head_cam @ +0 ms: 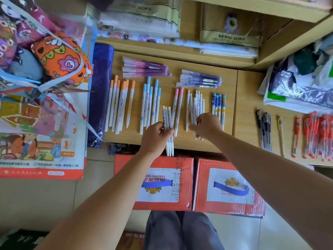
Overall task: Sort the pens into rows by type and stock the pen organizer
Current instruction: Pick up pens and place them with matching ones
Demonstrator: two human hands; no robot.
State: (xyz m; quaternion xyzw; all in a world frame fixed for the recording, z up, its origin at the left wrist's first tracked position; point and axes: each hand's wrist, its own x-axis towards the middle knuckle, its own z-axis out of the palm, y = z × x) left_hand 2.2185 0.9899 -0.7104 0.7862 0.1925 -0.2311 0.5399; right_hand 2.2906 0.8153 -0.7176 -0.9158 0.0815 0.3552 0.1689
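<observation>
Left hand (156, 137) grips a bundle of white pens (168, 127) over the board's (228, 78) near edge, likely to add them to the white row (195, 107), which the right hand (207, 125) pinches to straighten.

Below the left hand's fingers (163, 129), the left red box (126, 165) has a white label with "YANJING", seen upside down. Below the right hand's fingers (193, 128), the right red box (201, 195) has a label with "YANJING" in red under a gold sign. Far left of the fingers, the picture book pack (41, 141) shows "10" and "1" among Chinese words; the small print on the pens is too tiny to read.
</observation>
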